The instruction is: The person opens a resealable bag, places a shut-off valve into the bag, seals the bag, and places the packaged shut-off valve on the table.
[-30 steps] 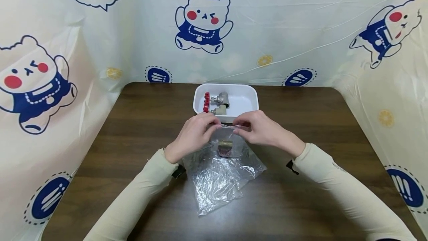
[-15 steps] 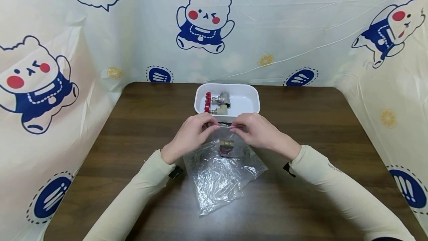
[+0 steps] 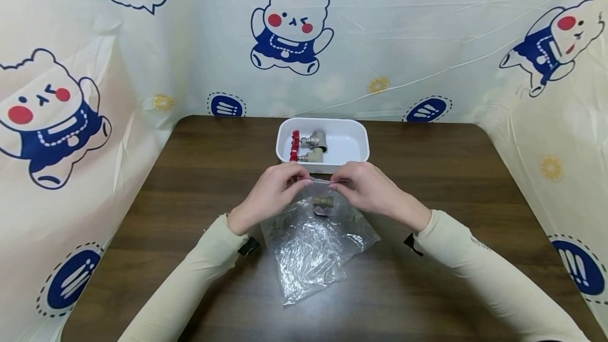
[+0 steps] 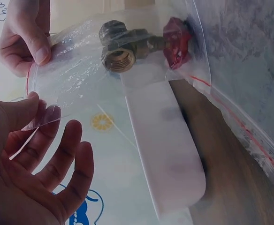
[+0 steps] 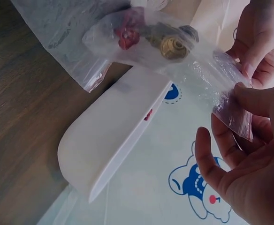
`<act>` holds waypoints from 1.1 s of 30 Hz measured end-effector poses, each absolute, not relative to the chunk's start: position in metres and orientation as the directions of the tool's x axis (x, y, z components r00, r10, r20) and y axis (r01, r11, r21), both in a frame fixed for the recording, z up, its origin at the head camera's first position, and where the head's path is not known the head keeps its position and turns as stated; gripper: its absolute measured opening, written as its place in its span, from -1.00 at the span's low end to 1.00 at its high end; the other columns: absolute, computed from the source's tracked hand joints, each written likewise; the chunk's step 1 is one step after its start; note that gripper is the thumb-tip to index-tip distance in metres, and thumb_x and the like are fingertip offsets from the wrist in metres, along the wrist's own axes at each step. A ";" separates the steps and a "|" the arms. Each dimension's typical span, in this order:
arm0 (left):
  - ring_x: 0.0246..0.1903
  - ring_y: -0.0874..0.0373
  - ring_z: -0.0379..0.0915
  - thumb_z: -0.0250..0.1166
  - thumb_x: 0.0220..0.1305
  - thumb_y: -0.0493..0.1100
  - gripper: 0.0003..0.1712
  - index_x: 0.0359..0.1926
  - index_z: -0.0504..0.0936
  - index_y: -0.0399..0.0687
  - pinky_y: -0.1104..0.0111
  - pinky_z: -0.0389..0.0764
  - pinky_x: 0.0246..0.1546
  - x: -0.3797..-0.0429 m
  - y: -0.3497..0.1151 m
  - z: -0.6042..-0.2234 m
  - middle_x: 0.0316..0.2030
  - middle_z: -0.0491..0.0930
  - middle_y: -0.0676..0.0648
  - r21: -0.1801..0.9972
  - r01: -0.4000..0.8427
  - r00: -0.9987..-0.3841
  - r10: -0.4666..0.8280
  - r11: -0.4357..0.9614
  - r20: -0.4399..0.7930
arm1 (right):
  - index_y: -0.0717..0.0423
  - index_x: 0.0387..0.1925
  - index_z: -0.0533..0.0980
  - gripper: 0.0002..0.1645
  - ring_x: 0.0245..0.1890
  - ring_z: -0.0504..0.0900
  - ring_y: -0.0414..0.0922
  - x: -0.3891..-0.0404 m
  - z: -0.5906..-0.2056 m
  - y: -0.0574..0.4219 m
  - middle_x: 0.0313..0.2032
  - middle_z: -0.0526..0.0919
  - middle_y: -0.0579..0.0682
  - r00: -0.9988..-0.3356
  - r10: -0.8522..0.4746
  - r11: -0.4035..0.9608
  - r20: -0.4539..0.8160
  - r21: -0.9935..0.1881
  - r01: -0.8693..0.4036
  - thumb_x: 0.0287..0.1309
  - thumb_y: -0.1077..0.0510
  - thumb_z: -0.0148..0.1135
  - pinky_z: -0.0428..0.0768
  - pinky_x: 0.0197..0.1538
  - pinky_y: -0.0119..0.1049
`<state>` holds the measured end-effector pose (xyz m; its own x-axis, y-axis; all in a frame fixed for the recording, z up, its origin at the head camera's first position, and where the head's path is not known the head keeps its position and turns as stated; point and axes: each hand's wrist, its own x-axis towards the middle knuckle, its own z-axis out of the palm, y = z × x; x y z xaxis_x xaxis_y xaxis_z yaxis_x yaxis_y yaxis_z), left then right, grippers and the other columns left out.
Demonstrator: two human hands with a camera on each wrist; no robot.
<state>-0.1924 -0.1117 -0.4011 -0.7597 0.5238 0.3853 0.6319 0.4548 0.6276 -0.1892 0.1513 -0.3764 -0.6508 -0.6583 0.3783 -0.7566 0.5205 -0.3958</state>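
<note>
My left hand (image 3: 273, 189) and right hand (image 3: 372, 189) pinch opposite ends of the top edge of a small clear zip bag (image 4: 76, 79) between thumb and fingers. Inside the bag is a brass valve (image 4: 118, 47) with a red handwheel (image 4: 177, 43); its threaded opening shows in both wrist views. The bag hangs in front of a white tray. Under the hands, a larger clear zip bag (image 3: 309, 263) lies crumpled on the table. From the head view the handwheel is hidden below the valve body (image 3: 323, 202).
The white tray (image 3: 349, 144) stands at the table's far edge. In its left part lie a grey metal valve (image 3: 319, 140) and a beige valve (image 3: 314, 156), both with red handwheels. A printed sheet (image 3: 380, 41) surrounds the wooden table (image 3: 214, 157).
The bagged valve has tilted, and its red handwheel no longer shows in the head view. Both hands keep their pinch with slight shifts; the bag's top edge looks flatter.
</note>
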 end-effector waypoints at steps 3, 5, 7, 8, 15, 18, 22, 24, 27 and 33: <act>-0.38 0.20 0.44 0.37 0.49 -0.16 -0.96 -0.17 0.73 0.01 0.28 0.52 -0.33 -0.192 -0.112 -0.401 -0.30 0.62 0.12 0.632 0.630 -0.760 0.525 0.451 0.384 | 0.08 -0.27 0.76 -0.96 -0.40 0.58 -0.23 -0.188 -0.376 0.151 -0.36 0.73 -0.14 -0.653 -0.652 0.529 0.385 -0.386 -0.756 0.33 0.21 0.44 0.56 -0.31 -0.25; -0.37 0.20 0.45 0.37 0.49 -0.17 -0.96 -0.16 0.73 -0.01 0.28 0.53 -0.32 -0.192 -0.112 -0.401 -0.30 0.62 0.12 0.634 0.630 -0.759 0.527 0.448 0.383 | 0.07 -0.28 0.75 -0.96 -0.40 0.57 -0.23 -0.187 -0.376 0.152 -0.37 0.73 -0.14 -0.653 -0.648 0.533 0.393 -0.378 -0.757 0.33 0.21 0.45 0.55 -0.31 -0.25; -0.37 0.21 0.46 0.37 0.49 -0.17 -0.95 -0.16 0.73 -0.02 0.29 0.55 -0.32 -0.191 -0.112 -0.401 -0.30 0.61 0.12 0.636 0.629 -0.759 0.529 0.446 0.379 | 0.05 -0.29 0.75 -0.97 -0.41 0.56 -0.23 -0.185 -0.375 0.152 -0.38 0.72 -0.15 -0.652 -0.642 0.538 0.402 -0.370 -0.758 0.31 0.22 0.46 0.54 -0.33 -0.25; -0.36 0.21 0.47 0.37 0.49 -0.17 -0.95 -0.16 0.72 -0.03 0.29 0.56 -0.31 -0.191 -0.111 -0.401 -0.30 0.61 0.12 0.639 0.628 -0.760 0.529 0.445 0.378 | 0.03 -0.30 0.75 -0.96 -0.41 0.55 -0.23 -0.184 -0.375 0.152 -0.39 0.71 -0.16 -0.653 -0.639 0.541 0.406 -0.366 -0.757 0.30 0.22 0.47 0.53 -0.34 -0.25; -0.33 0.24 0.52 0.44 0.43 -0.12 -0.90 -0.18 0.66 0.04 0.30 0.59 -0.28 -0.190 -0.112 -0.401 -0.33 0.61 0.14 0.667 0.594 -0.781 0.524 0.450 0.341 | 0.02 -0.31 0.76 -0.97 -0.42 0.53 -0.22 -0.180 -0.373 0.158 -0.41 0.69 -0.18 -0.684 -0.604 0.590 0.409 -0.348 -0.729 0.28 0.18 0.49 0.50 -0.35 -0.23; -0.32 0.22 0.53 0.45 0.42 -0.12 -0.85 -0.13 0.64 0.00 0.27 0.62 -0.27 -0.190 -0.113 -0.402 -0.32 0.61 0.12 0.679 0.575 -0.792 0.519 0.457 0.321 | 0.07 -0.29 0.76 -0.95 -0.41 0.54 -0.21 -0.179 -0.371 0.161 -0.39 0.71 -0.15 -0.697 -0.586 0.603 0.414 -0.352 -0.716 0.29 0.17 0.48 0.51 -0.31 -0.19; -0.30 0.21 0.55 0.43 0.44 -0.11 -0.83 -0.10 0.61 -0.03 0.21 0.66 -0.23 -0.190 -0.111 -0.407 -0.30 0.62 0.11 0.681 0.554 -0.802 0.527 0.478 0.282 | 0.10 -0.26 0.77 -0.95 -0.40 0.56 -0.18 -0.177 -0.369 0.167 -0.37 0.74 -0.10 -0.705 -0.556 0.609 0.440 -0.361 -0.706 0.22 0.24 0.51 0.53 -0.26 -0.13; -0.28 0.22 0.55 0.42 0.44 -0.11 -0.85 -0.11 0.61 0.00 0.19 0.66 -0.21 -0.189 -0.110 -0.411 -0.29 0.61 0.11 0.673 0.548 -0.803 0.538 0.497 0.257 | 0.11 -0.26 0.77 -0.93 -0.38 0.59 -0.16 -0.176 -0.369 0.170 -0.36 0.75 -0.07 -0.715 -0.534 0.615 0.451 -0.372 -0.695 0.21 0.25 0.52 0.55 -0.24 -0.11; -0.25 0.25 0.54 0.42 0.44 -0.12 -0.88 -0.15 0.62 0.05 0.25 0.64 -0.18 -0.187 -0.107 -0.416 -0.27 0.60 0.14 0.647 0.543 -0.802 0.559 0.535 0.211 | 0.13 -0.25 0.77 -0.92 -0.36 0.61 -0.14 -0.176 -0.368 0.174 -0.35 0.75 -0.05 -0.734 -0.500 0.626 0.460 -0.394 -0.673 0.21 0.25 0.53 0.57 -0.24 -0.11; -0.19 0.16 0.60 0.42 0.45 -0.08 -0.92 -0.15 0.68 0.09 0.29 0.61 -0.17 -0.184 -0.101 -0.422 -0.24 0.61 0.16 0.599 0.555 -0.785 0.601 0.577 0.148 | 0.14 -0.25 0.78 -0.91 -0.37 0.60 -0.12 -0.177 -0.369 0.181 -0.35 0.76 -0.03 -0.754 -0.461 0.646 0.467 -0.405 -0.646 0.19 0.26 0.54 0.55 -0.30 -0.13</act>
